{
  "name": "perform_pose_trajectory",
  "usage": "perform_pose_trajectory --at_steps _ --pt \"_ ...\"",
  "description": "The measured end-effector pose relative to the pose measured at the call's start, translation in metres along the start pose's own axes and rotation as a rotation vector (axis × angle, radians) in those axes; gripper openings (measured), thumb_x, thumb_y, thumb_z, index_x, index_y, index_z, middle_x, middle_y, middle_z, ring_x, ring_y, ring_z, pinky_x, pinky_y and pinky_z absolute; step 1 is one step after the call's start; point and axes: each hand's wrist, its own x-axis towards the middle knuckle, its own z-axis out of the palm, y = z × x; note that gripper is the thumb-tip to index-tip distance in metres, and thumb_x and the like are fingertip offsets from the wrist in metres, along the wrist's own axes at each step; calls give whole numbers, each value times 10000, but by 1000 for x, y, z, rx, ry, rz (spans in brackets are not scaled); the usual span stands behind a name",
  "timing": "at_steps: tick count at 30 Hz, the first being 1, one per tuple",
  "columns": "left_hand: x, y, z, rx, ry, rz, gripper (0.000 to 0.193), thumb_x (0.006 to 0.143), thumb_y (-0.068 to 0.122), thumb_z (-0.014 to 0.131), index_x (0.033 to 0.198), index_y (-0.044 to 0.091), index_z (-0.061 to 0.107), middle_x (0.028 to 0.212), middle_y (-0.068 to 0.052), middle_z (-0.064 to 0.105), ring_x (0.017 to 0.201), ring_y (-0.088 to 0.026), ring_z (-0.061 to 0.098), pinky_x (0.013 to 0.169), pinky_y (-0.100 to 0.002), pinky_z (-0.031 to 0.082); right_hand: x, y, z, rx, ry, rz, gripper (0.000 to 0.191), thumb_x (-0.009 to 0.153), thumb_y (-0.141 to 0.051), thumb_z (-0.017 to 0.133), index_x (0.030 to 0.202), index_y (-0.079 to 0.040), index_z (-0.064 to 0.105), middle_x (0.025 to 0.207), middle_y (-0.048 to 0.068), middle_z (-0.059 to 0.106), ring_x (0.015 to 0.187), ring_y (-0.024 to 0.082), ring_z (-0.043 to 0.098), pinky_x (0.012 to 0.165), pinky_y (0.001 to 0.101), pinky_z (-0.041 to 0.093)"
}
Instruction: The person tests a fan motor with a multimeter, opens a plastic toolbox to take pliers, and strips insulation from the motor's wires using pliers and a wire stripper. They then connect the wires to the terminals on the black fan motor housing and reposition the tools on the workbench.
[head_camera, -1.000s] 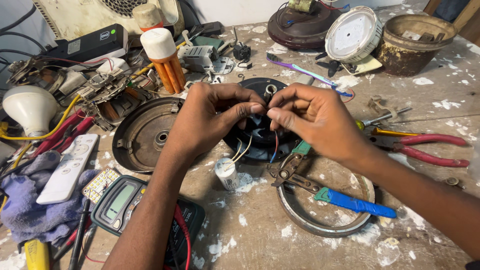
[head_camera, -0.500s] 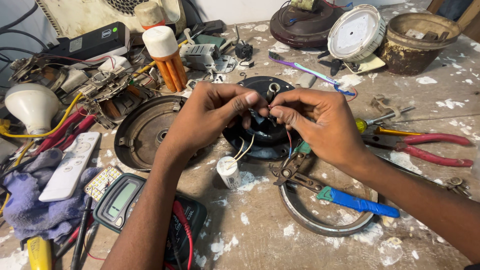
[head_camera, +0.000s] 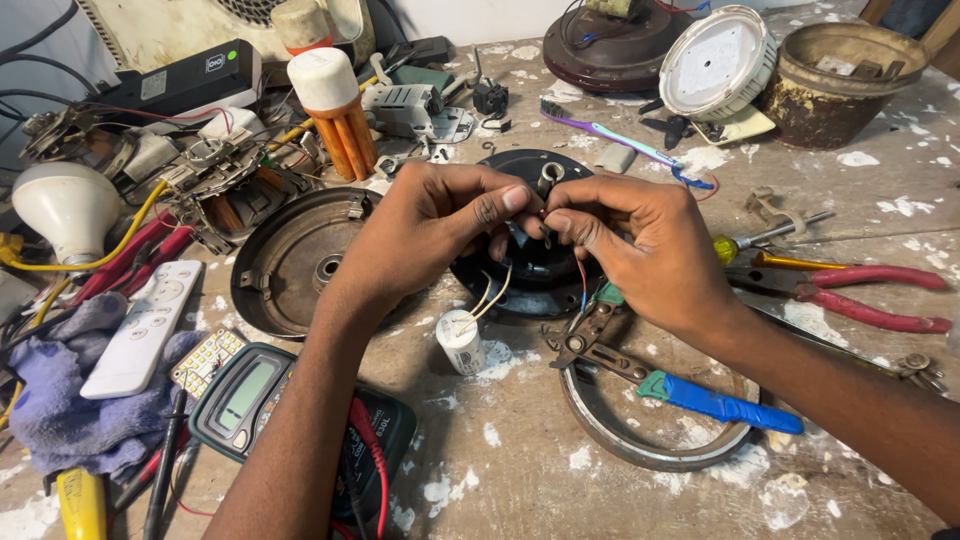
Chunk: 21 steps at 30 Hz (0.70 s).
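Note:
My left hand (head_camera: 430, 225) and my right hand (head_camera: 640, 245) meet fingertip to fingertip over a black round motor part (head_camera: 530, 270) in the middle of the bench. Between the fingertips both hands pinch thin wire ends (head_camera: 540, 225). White leads run down from my left fingers to a small white cylindrical capacitor (head_camera: 460, 343) standing on the bench. A red and a blue wire (head_camera: 583, 285) hang under my right hand. How the wire ends sit between the fingers is hidden.
A dark metal motor cover (head_camera: 295, 262) lies left of the hands. A blue-handled wire stripper (head_camera: 690, 390) rests on a metal ring (head_camera: 640, 440). Red-handled pliers (head_camera: 870, 290), a screwdriver (head_camera: 770, 235), a multimeter (head_camera: 250, 400), a white remote (head_camera: 145, 325), a bulb (head_camera: 65, 205) and an orange bottle (head_camera: 335, 110) crowd the bench.
Both hands have drawn slightly closer together and nearer the camera, fingertips working the wire ends. The capacitor and tools have stayed in place.

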Motion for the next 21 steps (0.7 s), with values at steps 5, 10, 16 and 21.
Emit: perform_pose_trajectory --at_steps 5,10,16,21 --pt "-1 4 0 30 5 -95 267 999 265 637 1049 56 795 846 -8 795 641 -54 615 559 -218 491 -1 -5 1 -236 44 -161 140 939 -72 736 1069 -30 764 894 51 740 726 100 674 612 267 525" --pt "-2 4 0 29 3 -70 244 961 242 689 1095 72 803 861 -8 797 651 -47 614 584 -217 525 -3 -9 3 -291 84 -255 150 935 -64 758 1075 -13 746 939 73 744 771 126 686 647 295 528" --pt "-3 0 -2 -8 -4 -25 244 953 237 708 1101 68 803 877 -17 804 651 -50 619 602 -217 543 -4 -11 3 -272 78 -209 128 934 -55 754 1054 -12 744 913 62 745 755 117 677 639 287 520" --pt "-2 -1 -1 38 14 -19 227 931 217 725 1076 64 810 864 -21 809 625 -51 613 581 -219 539 -3 -10 3 -261 74 -203 127 936 -49 746 1059 -20 745 909 53 744 754 104 678 632 280 521"
